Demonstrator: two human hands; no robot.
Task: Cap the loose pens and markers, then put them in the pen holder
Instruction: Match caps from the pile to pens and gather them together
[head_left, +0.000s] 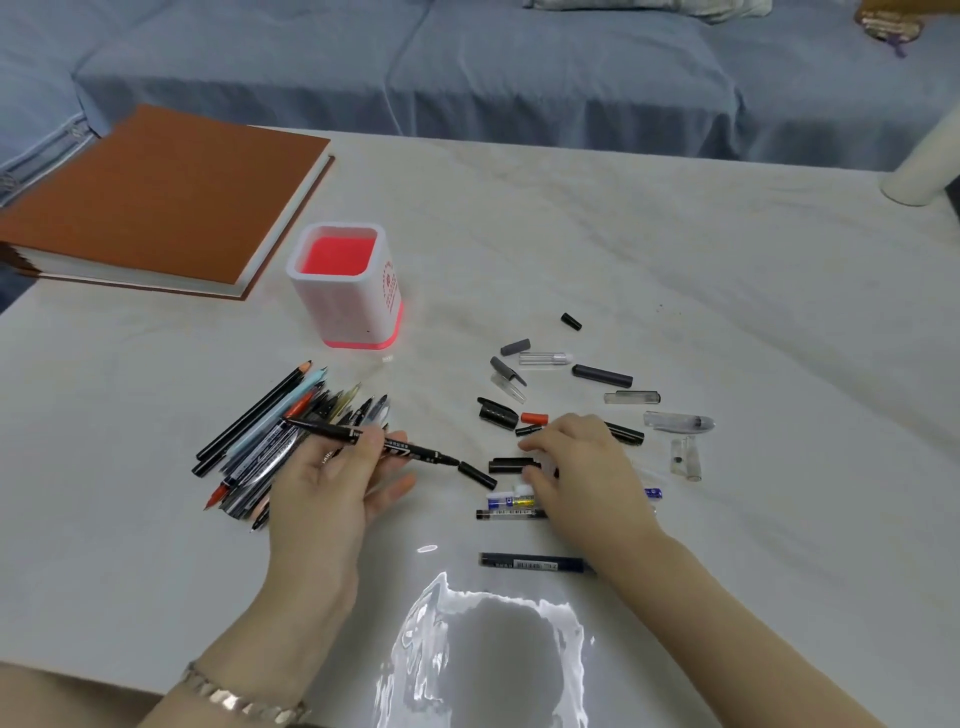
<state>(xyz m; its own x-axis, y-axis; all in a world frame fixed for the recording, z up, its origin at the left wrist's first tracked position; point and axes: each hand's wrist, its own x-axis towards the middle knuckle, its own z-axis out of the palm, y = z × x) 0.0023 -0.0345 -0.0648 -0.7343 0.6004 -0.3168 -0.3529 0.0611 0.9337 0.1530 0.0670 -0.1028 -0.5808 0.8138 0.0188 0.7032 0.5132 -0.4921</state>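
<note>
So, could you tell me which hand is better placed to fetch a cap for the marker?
The right hand: it lies among the loose caps, beside a black cap, while the left hand grips the uncapped marker.

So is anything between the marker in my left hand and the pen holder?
Only the pile of loose pens lies flat on the table between the marker in the left hand and the pen holder; a lifted marker should clear it. The holder's mouth is open and looks empty.

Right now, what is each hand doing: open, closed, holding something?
Left hand: holds the black marker, uncapped.
Right hand: fingers down among the loose caps; grip cannot be told.
</note>
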